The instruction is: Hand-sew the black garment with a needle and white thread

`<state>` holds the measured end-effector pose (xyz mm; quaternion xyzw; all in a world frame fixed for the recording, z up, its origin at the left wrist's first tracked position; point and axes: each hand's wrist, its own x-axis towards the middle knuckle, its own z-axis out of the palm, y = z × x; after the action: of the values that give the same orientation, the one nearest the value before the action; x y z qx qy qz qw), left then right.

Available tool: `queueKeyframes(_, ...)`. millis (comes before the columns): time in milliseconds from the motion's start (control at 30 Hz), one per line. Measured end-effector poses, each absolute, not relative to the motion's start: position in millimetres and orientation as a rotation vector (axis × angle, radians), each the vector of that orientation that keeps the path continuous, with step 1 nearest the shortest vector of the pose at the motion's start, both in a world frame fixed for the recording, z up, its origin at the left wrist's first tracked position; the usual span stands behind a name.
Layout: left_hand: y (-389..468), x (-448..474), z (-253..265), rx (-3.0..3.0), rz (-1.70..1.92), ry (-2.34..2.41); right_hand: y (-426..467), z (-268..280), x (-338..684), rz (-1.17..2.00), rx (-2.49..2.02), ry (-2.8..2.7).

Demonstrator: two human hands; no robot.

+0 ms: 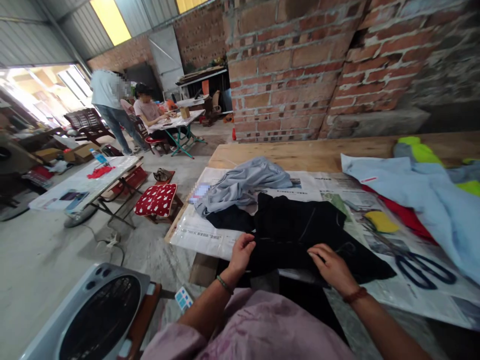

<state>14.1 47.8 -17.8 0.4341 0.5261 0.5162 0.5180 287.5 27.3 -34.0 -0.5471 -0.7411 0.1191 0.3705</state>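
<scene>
A black cloth garment [285,220] with pale chalk-like lines lies spread on the newspaper-covered table, its near part hanging over the front edge. My left hand [242,254] pinches its left side, fingers curled and thumb pressed in. Further right, my right hand [332,267] has thumb and fingers closed on the same black cloth. A large pair of scissors [423,270] with dark handles rests to the right, its blades near a yellow piece [381,221]. Crumpled grey cloth [243,182] lies beyond the garment on the left.
Light blue cloth [423,200] and red cloth [407,212] cover the table's right side. A brick wall [285,70] rises behind. At lower left stands a fan heater-like appliance [93,310]; a red-cushioned stool [155,200] is beyond. Two people are near a far table [195,117].
</scene>
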Motion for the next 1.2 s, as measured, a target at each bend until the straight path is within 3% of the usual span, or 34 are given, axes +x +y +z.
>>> queueKeyframes(700,49,27,-6,1.193,1.099,1.393,11,-29,290,0.179,-1.401,-1.877)
queueKeyframes(1033,44,28,-16,0.891,1.179,1.331,19,-44,290,0.262,-1.455,-1.835)
queueKeyframes(1200,41,25,-12,0.643,1.148,1.189,19,-22,298,0.263,-1.472,-1.811)
